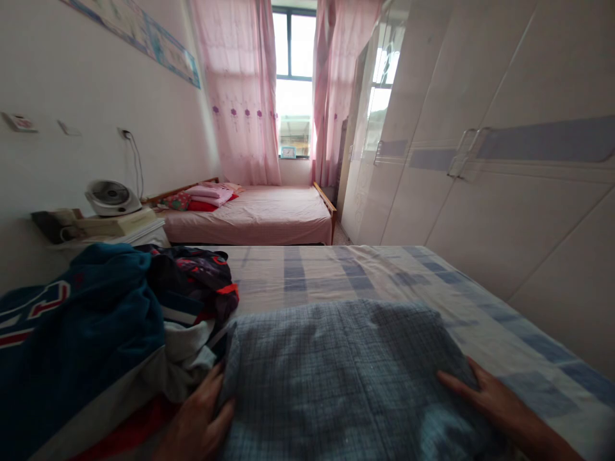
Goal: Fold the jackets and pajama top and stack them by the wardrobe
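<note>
A blue-grey checked cloth garment (331, 371), folded into a broad rectangle with a seam down its middle, lies on the near bed in front of me. My left hand (202, 419) grips its left edge, thumb on the near side. At the opposite edge, my right hand (494, 397) holds the cloth with the thumb over the top and other fingers partly hidden beneath. Close to my left hand is a heap of clothes, with a dark teal top (106, 307) bearing red and white lettering, a dark patterned garment (196, 275) and a grey-white piece (185, 346).
The near bed has a blue and white patterned sheet (317, 272). Beyond it stands a second bed with a pink sheet (273, 211) and folded bedding (211, 194). A small fan (113, 196) sits on a side cabinet at left. White wardrobes (504, 224) line the right wall.
</note>
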The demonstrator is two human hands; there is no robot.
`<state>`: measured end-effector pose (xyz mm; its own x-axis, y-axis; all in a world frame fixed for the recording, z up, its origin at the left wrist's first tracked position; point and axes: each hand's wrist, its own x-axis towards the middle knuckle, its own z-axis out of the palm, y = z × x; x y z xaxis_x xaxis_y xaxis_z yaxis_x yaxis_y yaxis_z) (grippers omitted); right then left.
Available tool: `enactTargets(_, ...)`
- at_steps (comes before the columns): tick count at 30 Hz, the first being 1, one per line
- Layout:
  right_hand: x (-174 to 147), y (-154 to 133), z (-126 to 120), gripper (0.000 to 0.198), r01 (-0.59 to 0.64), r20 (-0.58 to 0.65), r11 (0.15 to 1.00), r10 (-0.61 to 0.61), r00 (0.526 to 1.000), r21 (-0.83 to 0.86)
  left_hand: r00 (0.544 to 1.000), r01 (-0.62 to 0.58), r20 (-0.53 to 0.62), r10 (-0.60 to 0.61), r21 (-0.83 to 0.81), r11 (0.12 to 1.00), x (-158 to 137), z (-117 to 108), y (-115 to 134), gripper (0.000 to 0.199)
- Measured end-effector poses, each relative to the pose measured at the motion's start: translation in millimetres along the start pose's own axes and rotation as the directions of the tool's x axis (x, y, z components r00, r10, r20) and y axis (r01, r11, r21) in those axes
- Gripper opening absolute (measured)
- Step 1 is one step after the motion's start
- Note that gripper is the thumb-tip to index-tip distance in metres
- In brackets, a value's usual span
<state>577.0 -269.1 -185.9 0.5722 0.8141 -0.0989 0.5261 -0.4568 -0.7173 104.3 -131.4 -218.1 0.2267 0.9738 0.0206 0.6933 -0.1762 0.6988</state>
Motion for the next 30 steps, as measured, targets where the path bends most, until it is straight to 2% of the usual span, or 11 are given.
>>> enactTargets(3, -4.5, -20.3, -2.7, 0.061, -0.121, 0.180, 0.952, 0.071, 0.981, 0.282, 0.994, 0.108, 0.043, -0.100, -0.274, 0.956, 6.5, -8.9, 13.1, 0.069)
enactTargets(7, -6.5, -56.2, -12.1, 0.054, -0.289, 0.323, 0.785, 0.120, 0.939, 0.548, 0.997, 0.066, -0.004, -0.079, -0.506, 0.860, 19.2, -28.7, 53.6, 0.069)
enactTargets(10, -0.9, -87.1, -25.0, 0.055, -0.227, 0.289, 0.735, 0.043, 0.956, 0.639, 0.999, -0.010, -0.041, -0.014, -0.525, 0.851, 30.0, -48.0, 96.8, 0.064)
enactTargets(12, 5.8, -107.1, -34.9, 0.057, -0.133, 0.226, 0.736, -0.029, 0.974, 0.664, 0.995, -0.081, -0.087, 0.043, -0.512, 0.855, 38.3, -60.0, 121.3, 0.064)
enactTargets(14, 14.1, -122.8, -42.9, 0.057, -0.045, 0.137, 0.754, -0.060, 0.989, 0.655, 0.986, -0.143, -0.149, 0.078, -0.494, 0.858, 48.6, -68.3, 134.7, 0.067)
enactTargets(17, 30.2, -128.6, -43.8, 0.058, 0.024, 0.012, 0.791, -0.040, 0.999, 0.612, 0.979, -0.157, -0.192, 0.071, -0.483, 0.861, 68.4, -69.2, 126.0, 0.071)
enactTargets(20, 51.2, -106.4, -29.6, 0.071, 0.057, -0.021, 0.869, -0.053, 0.998, 0.492, 0.985, -0.084, -0.170, 0.016, -0.402, 0.912, 87.2, -56.5, 89.3, 0.070)
enactTargets(22, 65.3, -83.6, -17.5, 0.084, 0.056, -0.069, 0.960, -0.039, 0.997, 0.276, 0.988, -0.046, -0.156, 0.016, -0.189, 0.981, 94.1, -45.0, 63.6, 0.069)
enactTargets(24, 75.8, -68.7, -8.0, 0.092, 0.060, -0.169, 0.998, -0.057, 0.984, 0.010, 0.981, -0.079, -0.168, 0.096, 0.109, 0.991, 96.1, -34.5, 51.0, 0.065)
enactTargets(27, 80.0, -84.4, 3.2, 0.084, 0.169, -0.254, 0.960, -0.225, 0.941, -0.222, 0.942, -0.225, -0.144, 0.304, 0.403, 0.887, 99.7, -20.6, 69.7, 0.053)
enactTargets(30, 76.7, -137.9, 25.2, 0.070, 0.394, -0.199, 0.863, -0.467, 0.862, -0.317, 0.902, -0.358, -0.047, 0.429, 0.473, 0.805, 116.1, -1.9, 111.3, 0.047)
